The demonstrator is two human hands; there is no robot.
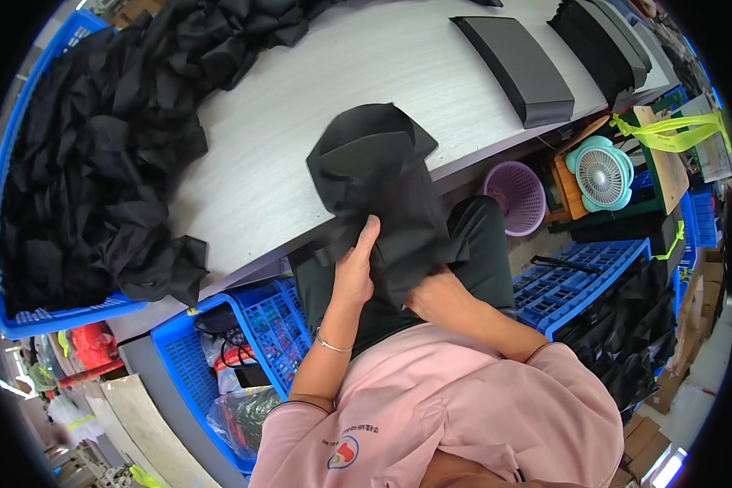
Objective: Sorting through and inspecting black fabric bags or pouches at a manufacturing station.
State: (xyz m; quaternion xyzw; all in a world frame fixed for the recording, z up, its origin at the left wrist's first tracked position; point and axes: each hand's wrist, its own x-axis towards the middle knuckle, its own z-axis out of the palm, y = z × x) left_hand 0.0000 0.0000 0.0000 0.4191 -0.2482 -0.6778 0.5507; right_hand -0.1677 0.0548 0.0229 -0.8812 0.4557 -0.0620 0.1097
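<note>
1. Far left, a blue basket (pixel 73 322) holds a loose heap of black cloth (pixel 114 154); I can't see its lower layers
2. The left hand (pixel 355 272) is clasped on the near left side of a black bag (pixel 390 195), thumb laid on the cloth, other fingers hidden behind it
3. That bag is held above the dark trousers (pixel 484 232), by the near edge of the white table (pixel 260 154), what looks like its open end facing away; I'd say it is being opened out or turned, though blur muddles the folds
4. The right hand (pixel 441 298) is tucked at the bag's near end, fingertips covered, so I can't tell whether it pinches or spreads; the next move seems to call for a steady left hold while the right works the cloth straight
5. Farther right, a flat black stack (pixel 514 69) lies on the table; the second stack (pixel 598 49) beyond is too tightly packed to count
</note>
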